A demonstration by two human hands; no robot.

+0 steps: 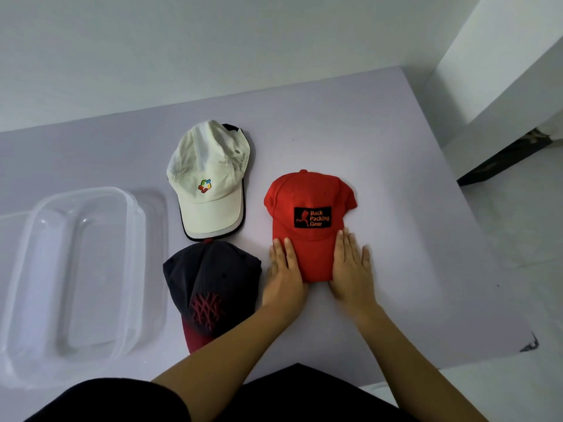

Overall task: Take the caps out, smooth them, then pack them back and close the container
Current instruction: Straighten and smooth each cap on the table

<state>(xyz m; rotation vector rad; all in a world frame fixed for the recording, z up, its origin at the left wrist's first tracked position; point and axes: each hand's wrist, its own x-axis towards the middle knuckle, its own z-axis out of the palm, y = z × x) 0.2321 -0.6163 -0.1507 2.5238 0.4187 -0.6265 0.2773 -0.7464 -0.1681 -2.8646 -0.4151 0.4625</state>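
Note:
A red cap [307, 193] with a black "Back Packing Gear" patch lies flat on the table, brim toward me. My left hand [285, 271] presses flat on the brim's left edge and my right hand [350, 266] presses flat on its right edge, fingers straight. A white cap [207, 178] with a coloured logo lies to the upper left. Below it a dark navy cap [210, 281] with a red brim lies next to my left forearm. The clear plastic container [36, 226] stands open and empty at the far left.
The pale lilac table [396, 153] meets a white wall at the back and ends at the right, where a white floor and a dark object [499, 159] show. A clear lid [158, 208] appears to lie under the container.

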